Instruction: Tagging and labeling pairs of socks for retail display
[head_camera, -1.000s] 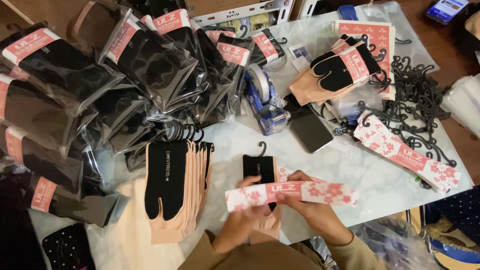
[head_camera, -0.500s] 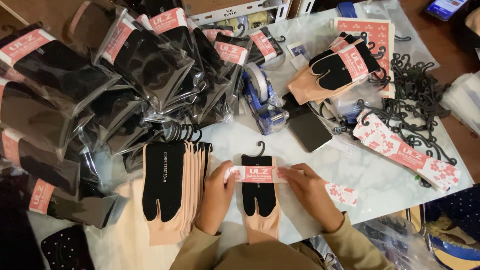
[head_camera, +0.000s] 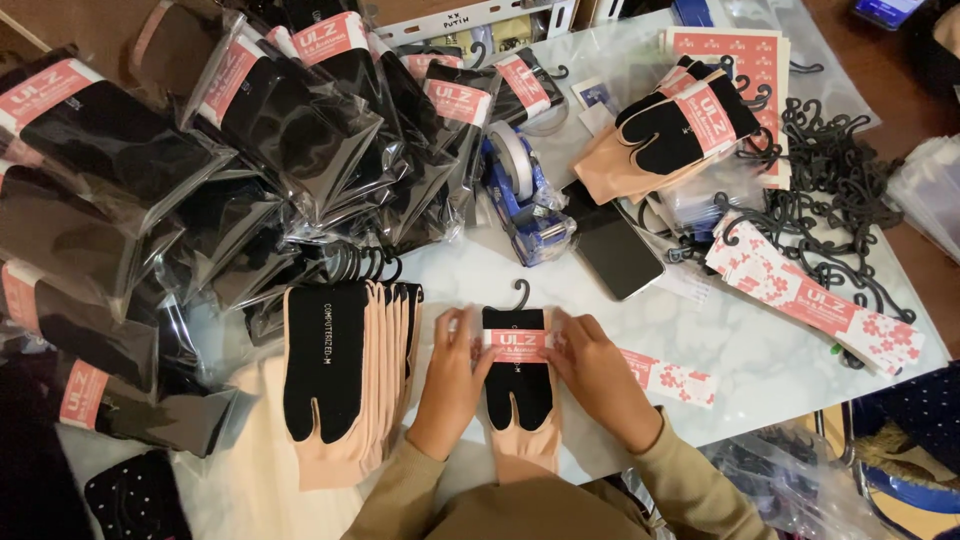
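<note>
Clear plastic bags (head_camera: 270, 130), each holding one dark sock pair with a pink label, lie heaped at upper left; count not discernible. One black-and-beige split-toe sock (head_camera: 520, 385) lies on the white tabletop (head_camera: 760, 350) at centre. Left hand (head_camera: 450, 375) and right hand (head_camera: 595, 375) press a pink flowered paper band (head_camera: 520, 345) around it, fingers bent. One stack of unbanded socks (head_camera: 345, 380) lies just left. One tape dispenser (head_camera: 525, 200), one phone (head_camera: 612, 255).
</note>
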